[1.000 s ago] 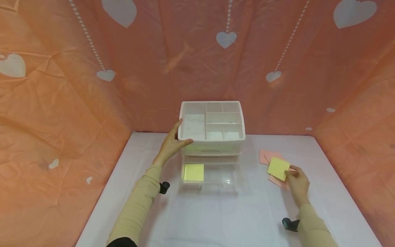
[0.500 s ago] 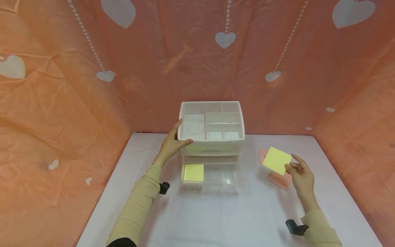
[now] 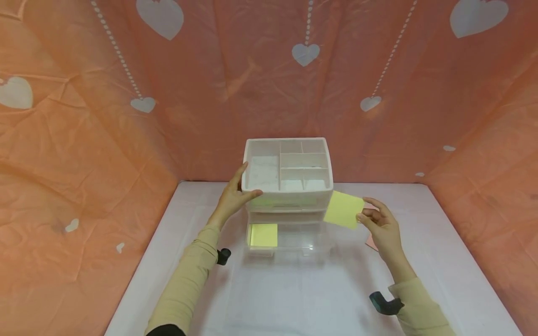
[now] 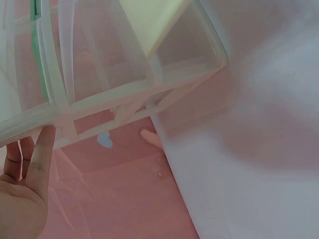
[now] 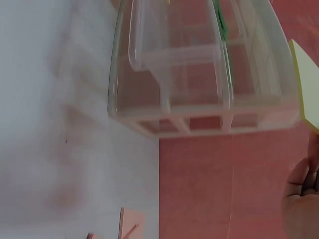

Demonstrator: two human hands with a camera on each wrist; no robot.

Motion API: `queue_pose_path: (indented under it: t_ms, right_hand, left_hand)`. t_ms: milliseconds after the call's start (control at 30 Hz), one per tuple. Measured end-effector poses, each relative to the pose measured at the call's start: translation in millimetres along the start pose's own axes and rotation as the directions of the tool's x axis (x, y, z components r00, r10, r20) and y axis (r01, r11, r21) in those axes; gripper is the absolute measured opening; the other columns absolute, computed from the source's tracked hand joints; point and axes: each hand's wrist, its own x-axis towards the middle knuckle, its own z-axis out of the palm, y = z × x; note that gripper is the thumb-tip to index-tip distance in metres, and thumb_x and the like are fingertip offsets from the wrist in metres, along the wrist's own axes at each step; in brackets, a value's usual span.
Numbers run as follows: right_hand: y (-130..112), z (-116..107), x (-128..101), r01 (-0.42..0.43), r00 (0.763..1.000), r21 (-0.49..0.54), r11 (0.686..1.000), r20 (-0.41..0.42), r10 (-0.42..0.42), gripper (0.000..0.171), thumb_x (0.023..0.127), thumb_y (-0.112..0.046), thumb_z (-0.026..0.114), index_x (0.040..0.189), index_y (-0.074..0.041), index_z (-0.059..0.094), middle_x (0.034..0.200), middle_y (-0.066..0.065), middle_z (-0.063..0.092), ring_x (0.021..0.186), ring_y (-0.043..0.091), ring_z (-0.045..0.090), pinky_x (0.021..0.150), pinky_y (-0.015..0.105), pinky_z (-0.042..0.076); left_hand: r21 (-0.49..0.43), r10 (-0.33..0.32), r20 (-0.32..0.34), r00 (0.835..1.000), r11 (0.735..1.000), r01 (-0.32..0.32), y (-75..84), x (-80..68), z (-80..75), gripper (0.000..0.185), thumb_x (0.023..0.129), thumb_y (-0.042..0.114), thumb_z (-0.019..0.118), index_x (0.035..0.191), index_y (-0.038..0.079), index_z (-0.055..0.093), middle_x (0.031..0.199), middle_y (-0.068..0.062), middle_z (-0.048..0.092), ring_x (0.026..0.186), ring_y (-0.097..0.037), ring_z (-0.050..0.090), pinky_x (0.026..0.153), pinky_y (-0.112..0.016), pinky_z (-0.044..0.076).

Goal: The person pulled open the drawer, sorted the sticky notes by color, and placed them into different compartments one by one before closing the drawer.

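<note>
A white drawer organizer (image 3: 287,191) with clear drawers stands at the table's back middle. Its lower drawer (image 3: 296,233) is pulled out, with a yellow sticky note pad (image 3: 264,234) lying at its left. My left hand (image 3: 231,198) rests against the organizer's upper left front corner, thumb along the front and index finger on the side. Between thumb and fingers, my right hand (image 3: 384,228) pinches a second yellow sticky note pad (image 3: 343,209), held in the air just right of the organizer. In the right wrist view this pad (image 5: 307,84) shows its thick edge.
Pink sticky notes (image 3: 371,242) lie on the table at the right, partly hidden behind my right hand. Something green (image 5: 221,20) shows inside the upper drawer. Divided compartments (image 3: 304,161) form the organizer's top. Orange cloth (image 3: 269,112) with hearts encloses the table.
My right hand has lifted the yellow sticky note pad off the pink notes and carried it left, toward the organizer. My left hand has stayed at the organizer's corner.
</note>
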Motion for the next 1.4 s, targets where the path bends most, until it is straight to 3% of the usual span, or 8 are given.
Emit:
queue_pose_path:
  t_ms: [267,500,867,933,1067,1167,1267,1400]
  right_hand:
    - [7,33,9,0.010,0.997,-0.264,0.964,0.074,0.010,0.038,0.086,-0.003,0.063,0.122,-0.001,0.051,0.078,-0.015,0.062,0.069,0.001,0.050,0.064,0.017,0.043]
    - [21,58,15,0.026,0.978,-0.463,0.886,0.194,0.073,0.036,0.085,-0.011,0.066,0.118,-0.012,0.054,0.082,0.008,0.066,0.068,0.006,0.044,0.063,0.021,0.037]
    - [35,87,19,0.066,0.894,-0.577,0.814,0.397,0.208,0.034,0.084,-0.004,0.064,0.117,-0.009,0.053,0.084,0.010,0.068,0.078,0.016,0.062,0.069,0.030,0.047]
    - [36,93,18,0.085,0.890,-0.617,0.782,0.400,0.218,0.034,0.084,-0.004,0.064,0.115,-0.009,0.054,0.083,0.010,0.069,0.077,0.019,0.064,0.079,0.036,0.041]
    - [38,102,17,0.142,0.916,-0.747,0.649,0.348,0.199,0.033,0.080,-0.010,0.069,0.111,-0.013,0.057,0.082,0.004,0.073,0.077,0.021,0.067,0.083,0.047,0.024]
    - [38,107,15,0.149,0.930,-0.801,0.580,0.313,0.194,0.033,0.079,-0.013,0.071,0.110,-0.014,0.058,0.082,0.003,0.073,0.080,0.022,0.067,0.083,0.048,0.024]
    - [39,109,13,0.164,0.935,-0.825,0.541,0.305,0.183,0.032,0.078,-0.013,0.071,0.109,-0.012,0.060,0.080,0.003,0.072,0.081,0.022,0.066,0.082,0.047,0.026]
    - [40,109,13,0.181,0.936,-0.829,0.529,0.310,0.166,0.029,0.080,-0.014,0.070,0.108,-0.011,0.062,0.078,0.001,0.071,0.078,0.020,0.064,0.082,0.047,0.027]
  left_hand:
    - [0.007,0.010,0.001,1.000,1.000,-0.010,-1.2,1.4,-0.7,0.093,0.072,0.050,0.075,0.143,0.051,0.016,0.154,-0.002,0.023,0.130,-0.027,0.036,0.104,-0.054,0.032]
    - [0.007,0.007,0.003,1.000,1.000,-0.007,-1.8,0.3,0.1,0.092,0.072,0.050,0.074,0.142,0.054,0.015,0.155,-0.002,0.022,0.132,-0.027,0.035,0.105,-0.055,0.030]
    - [0.004,0.009,0.002,1.000,1.000,-0.009,-3.0,1.7,0.1,0.092,0.071,0.051,0.075,0.140,0.056,0.014,0.154,-0.003,0.024,0.109,-0.027,0.047,0.102,-0.053,0.035]
    - [0.000,0.005,0.002,1.000,1.000,-0.005,-2.8,1.6,0.1,0.092,0.071,0.051,0.075,0.140,0.057,0.014,0.154,-0.003,0.023,0.110,-0.026,0.047,0.102,-0.053,0.034]
    - [-0.001,0.011,0.004,1.000,1.000,-0.011,-2.0,1.5,0.5,0.092,0.071,0.051,0.075,0.141,0.055,0.014,0.153,-0.004,0.026,0.110,-0.024,0.046,0.099,-0.051,0.037]
    - [0.004,0.016,0.002,1.000,1.000,-0.016,-1.3,1.2,0.5,0.093,0.071,0.052,0.075,0.142,0.053,0.015,0.141,-0.009,0.041,0.088,-0.023,0.049,0.089,-0.044,0.041]
    - [0.010,0.013,-0.001,1.000,1.000,-0.013,-0.8,0.6,0.1,0.093,0.071,0.052,0.074,0.143,0.053,0.015,0.118,-0.010,0.051,0.073,-0.019,0.045,0.080,-0.037,0.041]
    - [0.004,0.013,0.000,1.000,1.000,-0.013,-1.6,0.6,0.0,0.093,0.071,0.053,0.074,0.143,0.053,0.015,0.125,-0.010,0.049,0.079,-0.021,0.047,0.082,-0.040,0.041]
